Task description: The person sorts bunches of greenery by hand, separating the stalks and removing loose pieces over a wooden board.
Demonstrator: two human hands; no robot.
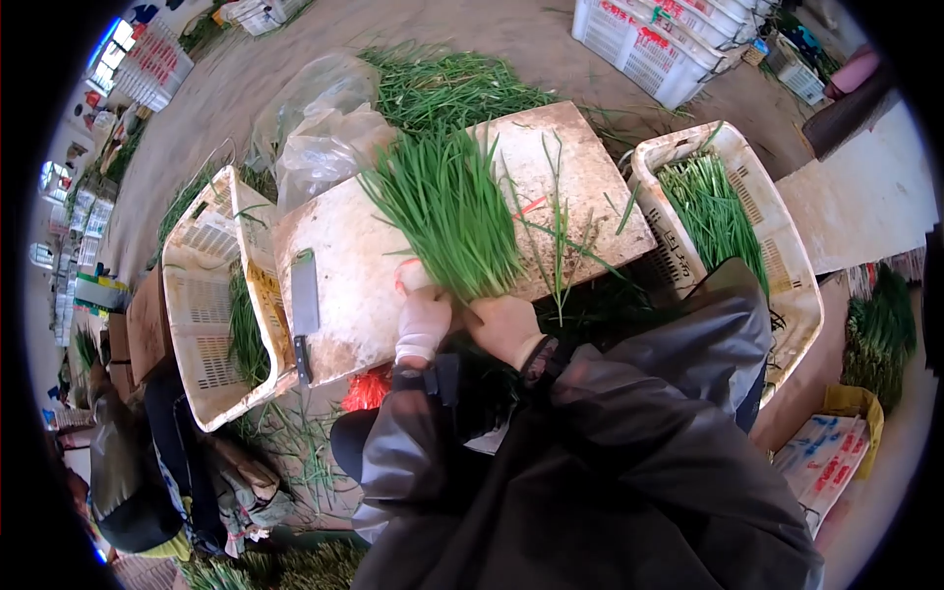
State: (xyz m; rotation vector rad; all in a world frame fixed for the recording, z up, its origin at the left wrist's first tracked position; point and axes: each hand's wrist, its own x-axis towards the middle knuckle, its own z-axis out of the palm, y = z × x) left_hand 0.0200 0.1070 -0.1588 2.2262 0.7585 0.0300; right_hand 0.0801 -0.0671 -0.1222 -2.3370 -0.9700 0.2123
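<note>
A large bunch of long green leaves (447, 206) lies across the worn board (339, 246), its cut ends toward me. My left hand (425, 320), in a pale glove, is closed at the left of the bunch's near end, beside a small round white and red item (408, 275). My right hand (504, 327), also gloved, has its fingers curled round the near end of the bunch. A cleaver (305, 305) with a black handle rests at the board's left edge. Loose stalks (559, 236) lie to the right of the bunch.
White crates stand at the left (211, 324) and at the right (787, 265), the right one holding green bunches (713, 211). Beyond the board are a leaf pile (442, 88) and clear plastic (329, 138). Stacked crates (649, 54) stand farther back. Red strands (366, 391) hang below the board.
</note>
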